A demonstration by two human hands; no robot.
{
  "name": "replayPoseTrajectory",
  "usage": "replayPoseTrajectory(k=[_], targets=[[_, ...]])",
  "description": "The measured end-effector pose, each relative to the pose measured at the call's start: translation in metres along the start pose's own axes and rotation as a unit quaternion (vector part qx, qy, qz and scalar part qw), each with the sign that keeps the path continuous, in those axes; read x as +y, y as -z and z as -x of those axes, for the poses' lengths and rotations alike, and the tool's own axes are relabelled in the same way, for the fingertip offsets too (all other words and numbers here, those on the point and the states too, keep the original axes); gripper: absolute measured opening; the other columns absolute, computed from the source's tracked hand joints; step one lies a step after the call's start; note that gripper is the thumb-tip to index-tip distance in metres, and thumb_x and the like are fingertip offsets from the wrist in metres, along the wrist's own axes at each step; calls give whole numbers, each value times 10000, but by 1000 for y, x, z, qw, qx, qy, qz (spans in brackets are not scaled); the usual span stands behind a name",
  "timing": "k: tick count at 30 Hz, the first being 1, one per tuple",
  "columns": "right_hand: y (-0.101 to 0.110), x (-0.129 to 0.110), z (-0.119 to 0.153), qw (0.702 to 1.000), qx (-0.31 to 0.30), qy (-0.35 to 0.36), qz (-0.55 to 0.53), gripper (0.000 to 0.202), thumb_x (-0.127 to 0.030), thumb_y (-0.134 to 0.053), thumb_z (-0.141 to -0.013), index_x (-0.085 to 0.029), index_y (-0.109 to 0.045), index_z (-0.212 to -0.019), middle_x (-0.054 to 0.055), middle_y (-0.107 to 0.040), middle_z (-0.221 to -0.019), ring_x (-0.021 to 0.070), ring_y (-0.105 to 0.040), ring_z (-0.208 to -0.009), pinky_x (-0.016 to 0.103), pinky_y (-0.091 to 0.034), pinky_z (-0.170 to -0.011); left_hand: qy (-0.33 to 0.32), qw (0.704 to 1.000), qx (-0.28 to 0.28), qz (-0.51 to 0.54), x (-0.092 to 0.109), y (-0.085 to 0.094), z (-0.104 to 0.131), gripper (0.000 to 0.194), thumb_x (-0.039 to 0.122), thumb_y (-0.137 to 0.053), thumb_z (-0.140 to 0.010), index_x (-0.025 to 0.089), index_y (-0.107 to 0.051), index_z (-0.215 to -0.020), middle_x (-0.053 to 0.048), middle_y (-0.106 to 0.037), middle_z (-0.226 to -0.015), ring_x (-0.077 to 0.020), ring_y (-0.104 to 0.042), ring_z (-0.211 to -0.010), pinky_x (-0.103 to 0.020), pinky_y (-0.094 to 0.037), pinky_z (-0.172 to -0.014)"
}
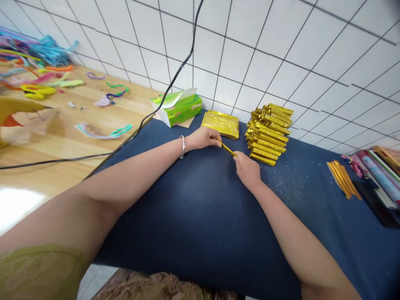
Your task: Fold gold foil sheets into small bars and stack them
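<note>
A thin gold foil strip (228, 149) is stretched between my two hands above the dark blue table cover (200, 208). My left hand (204, 138), with a silver bangle at the wrist, pinches its upper left end. The lower right end is gripped by my right hand (248, 168), seen from the back. Just behind my left hand lies a flat stack of gold foil pieces (221, 123). Beyond my right hand rises a larger pile of folded gold strips (269, 134), laid over one another.
A green tissue box (183, 109) stands by the tiled wall. A black cable (178, 74) hangs across to the wooden table (121, 83), which holds colourful fuzzy pieces (51, 50). Orange-gold strips (343, 179) and books (379, 177) lie at right.
</note>
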State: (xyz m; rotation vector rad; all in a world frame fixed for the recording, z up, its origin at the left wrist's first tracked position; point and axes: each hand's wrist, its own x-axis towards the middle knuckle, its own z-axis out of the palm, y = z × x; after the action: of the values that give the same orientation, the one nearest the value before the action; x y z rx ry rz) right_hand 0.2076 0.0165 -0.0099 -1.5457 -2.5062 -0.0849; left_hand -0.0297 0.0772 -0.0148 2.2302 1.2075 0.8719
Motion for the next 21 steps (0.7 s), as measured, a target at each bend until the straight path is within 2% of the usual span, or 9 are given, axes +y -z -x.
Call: replayPoseTrajectory(k=[7,12,17,21], targets=[[0,-4,1,999,-2,-25,39,328,-371,-287,-959,-251,-531,-1142,36,-688,-898,180,-619,-706,265,-322,-577,-31,999,1,-32,0,1,1,174,332,-649,-761,158,-658,-758,22,-630,-692,-77,-532,-636,-191,-359,-595],[-2,-3,2,999,7,-28,33,339,-378,-296,-954,-249,-545,-1144,41,-688,-930,186,-622,-743,264,-351,-605,-71,996,-12,-54,3,4,2,151,297,-609,-794,154,-641,-755,16,-623,-709,-80,-531,-655,-195,-357,-613],[-7,3,0,999,45,7,-29,354,-325,-273,-962,-229,-516,-1201,48,-658,-1065,180,-614,-896,258,-402,-715,-69,997,-4,-30,4,7,3,122,256,-577,-806,149,-626,-773,12,-616,-719,-86,-529,-671,-206,-376,-641],[-6,6,-2,996,33,10,-84,358,-309,-273,-960,-223,-486,-1235,33,-672,-953,165,-616,-844,253,-411,-718,-71,997,-1,-1,-1,5,2,114,206,-526,-820,151,-623,-841,4,-622,-765,-100,-547,-723,-225,-399,-687]])
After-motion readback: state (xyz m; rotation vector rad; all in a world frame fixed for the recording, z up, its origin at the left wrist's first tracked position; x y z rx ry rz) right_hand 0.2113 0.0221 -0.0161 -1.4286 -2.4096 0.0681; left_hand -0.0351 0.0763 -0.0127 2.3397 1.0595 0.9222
